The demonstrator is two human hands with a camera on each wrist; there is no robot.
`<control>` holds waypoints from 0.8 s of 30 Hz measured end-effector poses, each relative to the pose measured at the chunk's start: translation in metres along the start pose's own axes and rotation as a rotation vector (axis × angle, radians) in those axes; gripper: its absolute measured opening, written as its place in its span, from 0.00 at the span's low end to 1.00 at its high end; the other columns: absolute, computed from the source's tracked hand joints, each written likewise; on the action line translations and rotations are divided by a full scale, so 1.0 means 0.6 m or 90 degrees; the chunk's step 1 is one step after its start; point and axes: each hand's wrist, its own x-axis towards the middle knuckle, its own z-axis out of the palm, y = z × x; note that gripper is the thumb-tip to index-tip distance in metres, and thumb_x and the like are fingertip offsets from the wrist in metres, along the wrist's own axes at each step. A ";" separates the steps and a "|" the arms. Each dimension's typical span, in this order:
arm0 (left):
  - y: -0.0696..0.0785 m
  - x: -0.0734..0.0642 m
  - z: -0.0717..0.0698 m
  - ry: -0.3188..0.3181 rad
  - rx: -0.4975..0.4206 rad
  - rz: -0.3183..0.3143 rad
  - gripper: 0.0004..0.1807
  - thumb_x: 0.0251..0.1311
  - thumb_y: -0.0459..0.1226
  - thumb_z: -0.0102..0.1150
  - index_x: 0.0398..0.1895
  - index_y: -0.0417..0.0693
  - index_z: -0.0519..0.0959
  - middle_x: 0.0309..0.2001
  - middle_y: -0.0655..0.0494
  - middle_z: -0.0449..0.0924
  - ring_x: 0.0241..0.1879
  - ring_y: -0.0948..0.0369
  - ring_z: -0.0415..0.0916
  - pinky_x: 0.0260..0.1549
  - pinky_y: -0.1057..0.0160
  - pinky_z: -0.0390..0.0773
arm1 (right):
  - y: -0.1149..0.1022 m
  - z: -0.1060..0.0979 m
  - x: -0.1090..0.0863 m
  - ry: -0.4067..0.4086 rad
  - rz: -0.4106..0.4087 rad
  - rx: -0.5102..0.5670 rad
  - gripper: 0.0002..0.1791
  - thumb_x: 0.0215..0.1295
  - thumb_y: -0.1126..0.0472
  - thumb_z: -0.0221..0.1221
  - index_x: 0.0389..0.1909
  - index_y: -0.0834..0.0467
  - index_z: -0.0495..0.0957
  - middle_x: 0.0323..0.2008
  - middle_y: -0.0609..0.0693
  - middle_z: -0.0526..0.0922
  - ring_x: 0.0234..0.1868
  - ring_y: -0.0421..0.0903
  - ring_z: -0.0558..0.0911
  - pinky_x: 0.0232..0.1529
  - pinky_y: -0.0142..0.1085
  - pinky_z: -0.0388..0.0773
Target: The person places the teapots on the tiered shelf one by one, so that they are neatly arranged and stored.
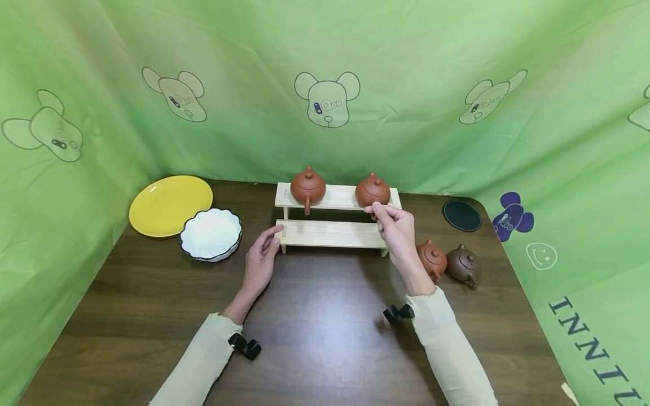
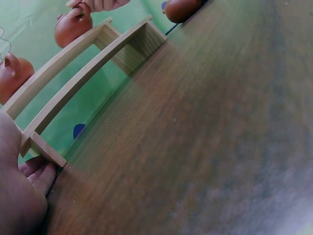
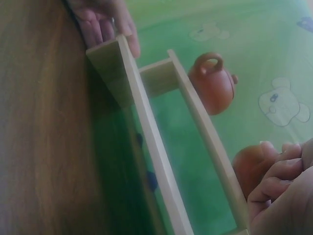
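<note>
A reddish-brown clay teapot [image 1: 372, 190] stands at the right of the upper tier of a two-tier wooden display stand [image 1: 332, 234]. My right hand [image 1: 398, 228] pinches this teapot's handle between thumb and fingers; the right wrist view shows the hand partly covering the pot. My left hand [image 1: 260, 262] grips the left end of the stand's lower tier, and its fingers [image 2: 43, 177] show beside the short leg in the left wrist view. Another reddish-brown teapot [image 1: 307, 187] sits on the upper tier's left, its handle facing me.
Right of the stand, a reddish-brown teapot [image 1: 431, 260] and a dark brown teapot [image 1: 464, 265] stand on the table [image 1: 325, 338]. Behind them lies a dark round coaster [image 1: 461, 216]. A yellow plate [image 1: 170, 206] and a white scalloped bowl [image 1: 211, 234] are at the left.
</note>
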 end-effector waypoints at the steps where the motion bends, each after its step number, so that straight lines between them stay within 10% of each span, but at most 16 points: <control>1: 0.000 0.000 0.000 0.002 0.000 0.001 0.18 0.86 0.44 0.58 0.72 0.64 0.83 0.72 0.59 0.82 0.70 0.58 0.80 0.67 0.54 0.81 | 0.001 0.002 0.002 0.002 -0.002 -0.001 0.15 0.83 0.62 0.64 0.33 0.53 0.93 0.23 0.43 0.79 0.18 0.31 0.62 0.18 0.24 0.50; 11: 0.001 -0.001 0.002 0.008 -0.015 0.022 0.19 0.85 0.45 0.59 0.72 0.58 0.83 0.72 0.53 0.83 0.71 0.55 0.80 0.64 0.63 0.82 | 0.007 0.015 0.005 0.021 -0.010 0.000 0.16 0.84 0.59 0.63 0.38 0.65 0.91 0.25 0.45 0.76 0.18 0.32 0.63 0.17 0.23 0.51; 24: -0.010 0.004 0.000 -0.001 -0.032 -0.010 0.17 0.85 0.43 0.59 0.70 0.65 0.84 0.71 0.56 0.84 0.69 0.58 0.81 0.64 0.65 0.81 | 0.007 0.008 0.005 0.001 0.001 0.017 0.17 0.85 0.58 0.62 0.32 0.51 0.92 0.25 0.43 0.75 0.18 0.32 0.63 0.17 0.23 0.50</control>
